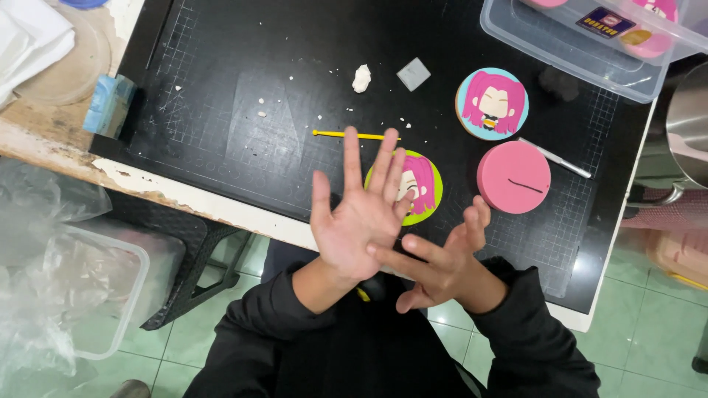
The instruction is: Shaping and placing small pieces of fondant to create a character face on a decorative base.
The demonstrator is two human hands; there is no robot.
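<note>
My left hand (355, 217) is raised flat, palm up, fingers spread, over the near edge of the black cutting mat (221, 110). My right hand (439, 262) lies across its heel, fingers stretched out, touching the left palm. Neither holds anything. Partly hidden behind my left fingers sits a round green disc with a pink-haired cartoon face (425, 188). To the right lie a plain pink disc with a dark line (513, 177) and a blue disc with a pink-haired figure (492, 103).
A yellow ball-tipped tool (354, 135), a white lump (361, 78), a grey square (414, 74) and white crumbs lie on the mat. A thin metal tool (557, 158) rests beside the pink disc. A clear plastic tray (582, 44) stands at back right, a blue sponge (109, 103) at left.
</note>
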